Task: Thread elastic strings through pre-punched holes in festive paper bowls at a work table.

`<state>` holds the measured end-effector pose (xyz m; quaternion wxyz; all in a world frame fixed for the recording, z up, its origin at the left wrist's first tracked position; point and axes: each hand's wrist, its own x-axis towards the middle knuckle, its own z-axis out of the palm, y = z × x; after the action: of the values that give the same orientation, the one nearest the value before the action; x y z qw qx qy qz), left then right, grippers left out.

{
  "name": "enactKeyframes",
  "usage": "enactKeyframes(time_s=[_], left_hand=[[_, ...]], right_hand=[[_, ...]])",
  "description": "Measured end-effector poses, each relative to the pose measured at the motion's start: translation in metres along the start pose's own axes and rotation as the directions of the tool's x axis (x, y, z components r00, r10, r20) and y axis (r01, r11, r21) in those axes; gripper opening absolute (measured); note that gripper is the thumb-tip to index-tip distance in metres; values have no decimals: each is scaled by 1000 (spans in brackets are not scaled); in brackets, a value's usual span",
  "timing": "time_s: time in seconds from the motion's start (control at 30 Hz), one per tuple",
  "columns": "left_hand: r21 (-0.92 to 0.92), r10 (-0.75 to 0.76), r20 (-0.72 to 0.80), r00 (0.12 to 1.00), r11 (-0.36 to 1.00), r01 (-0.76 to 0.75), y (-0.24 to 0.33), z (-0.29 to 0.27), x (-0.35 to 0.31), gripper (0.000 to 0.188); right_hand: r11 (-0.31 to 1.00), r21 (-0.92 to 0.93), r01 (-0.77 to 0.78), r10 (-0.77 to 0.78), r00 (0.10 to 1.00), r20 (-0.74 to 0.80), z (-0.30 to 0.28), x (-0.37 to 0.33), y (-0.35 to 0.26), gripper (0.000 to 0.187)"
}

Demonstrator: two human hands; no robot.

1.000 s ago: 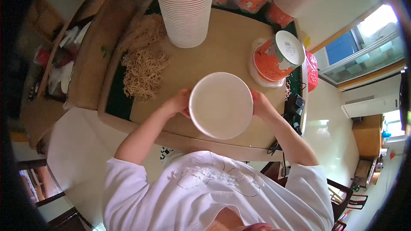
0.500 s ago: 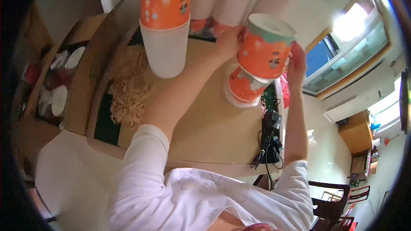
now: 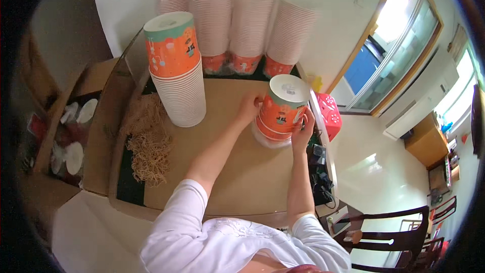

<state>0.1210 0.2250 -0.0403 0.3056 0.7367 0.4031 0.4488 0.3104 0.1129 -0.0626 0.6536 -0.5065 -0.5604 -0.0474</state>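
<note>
Orange paper bucket (image 3: 279,115), inverted atop the short stack (image 3: 270,132) on the table's (image 3: 232,187) right side, is clasped between left hand (image 3: 248,110) and right hand (image 3: 303,130), best pressed down evenly, without tilting.

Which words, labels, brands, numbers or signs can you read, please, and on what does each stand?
None can be read.
Orange cup between the left hand and right hand, base: grey print, too small.
Its side: dark marks, too small.
Left stack, top cup: similar marks, too small.

A wide head-worn fisheye looks down from close above the brown tabletop (image 3: 242,182).
</note>
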Motion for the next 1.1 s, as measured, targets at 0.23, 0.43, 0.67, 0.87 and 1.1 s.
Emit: enactKeyframes(time_s=[0.23, 0.43, 0.67, 0.87, 1.1], left_hand=[[50, 200, 153, 968, 976, -210, -40, -2, -66, 20], [123, 164, 192, 968, 974, -189, -26, -19, -102, 22], [267, 132, 158, 979, 949, -171, -36, -1, -183, 16], [214, 74, 103, 992, 972, -95, -41, -2, -199, 24], [145, 106, 86, 991, 982, -118, -51, -3, -193, 27]], right_hand=[[942, -313, -122, 310, 674, 671, -74, 33, -33, 78], [931, -252, 263, -133, 889, 438, -3, 140, -124, 26], [762, -472, 443, 117, 623, 773, 69, 110, -18, 47], [737, -459, 496, 54, 634, 772, 74, 102, -17, 45], [749, -415, 517, -12, 636, 771, 80, 103, 5, 47]])
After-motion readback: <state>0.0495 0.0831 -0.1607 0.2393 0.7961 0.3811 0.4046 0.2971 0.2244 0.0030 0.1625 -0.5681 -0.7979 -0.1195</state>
